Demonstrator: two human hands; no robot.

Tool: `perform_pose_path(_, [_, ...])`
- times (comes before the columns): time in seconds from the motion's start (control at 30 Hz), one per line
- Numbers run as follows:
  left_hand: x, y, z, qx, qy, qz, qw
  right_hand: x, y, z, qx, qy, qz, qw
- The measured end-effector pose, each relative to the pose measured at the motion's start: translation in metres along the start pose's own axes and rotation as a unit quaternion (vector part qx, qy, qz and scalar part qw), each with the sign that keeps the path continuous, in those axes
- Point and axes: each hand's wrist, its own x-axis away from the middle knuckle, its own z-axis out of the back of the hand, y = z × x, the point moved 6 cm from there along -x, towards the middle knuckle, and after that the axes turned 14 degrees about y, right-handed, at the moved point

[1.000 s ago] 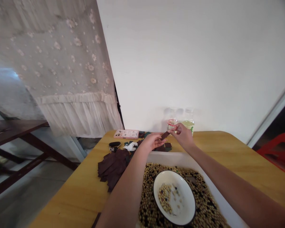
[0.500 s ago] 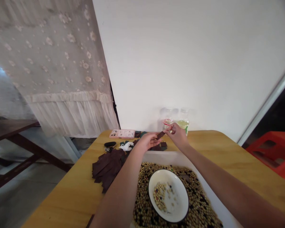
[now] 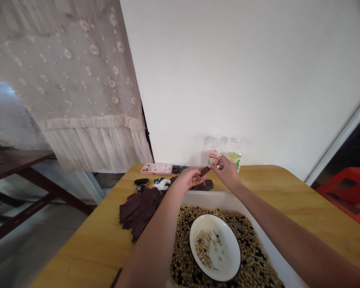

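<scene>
As right hand (image 3: 228, 171) pinches flat strip (image 3: 205, 171), round beads (image 3: 253, 250) surround smooth bowl (image 3: 230, 253).

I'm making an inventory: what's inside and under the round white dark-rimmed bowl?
Inside the white bowl lie small pale and dark bead-like pieces, mostly toward the left. Around it, similar pieces lie in a white tray; whatever is beneath is covered.

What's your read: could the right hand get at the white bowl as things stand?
Probably yes: nothing covers the white bowl, though the right hand is pinching a dark strip and would likely need to let go.
</scene>
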Motion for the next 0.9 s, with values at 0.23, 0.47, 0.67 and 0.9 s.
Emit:
perform_pose_path(0.23, [-0.001, 0.000, 0.000, -0.017, -0.006, -0.004, 1.000, 0.000, 0.000, -0.002, 0.016, -0.014, 0.007, 1.000])
perform_pose_path(0.47, [-0.004, -0.001, 0.001, -0.027, -0.005, -0.009, 1.000, 0.004, -0.004, -0.009, 0.019, -0.045, 0.034, 0.998])
perform_pose_path(0.67, [-0.004, -0.001, 0.001, -0.030, 0.002, -0.012, 0.999, 0.011, -0.013, -0.016, 0.069, -0.076, 0.079, 0.992])
perform_pose_path(0.9, [-0.004, 0.000, 0.002, -0.031, 0.011, -0.013, 0.999, 0.008, -0.007, -0.014, 0.064, -0.066, 0.059, 0.994])
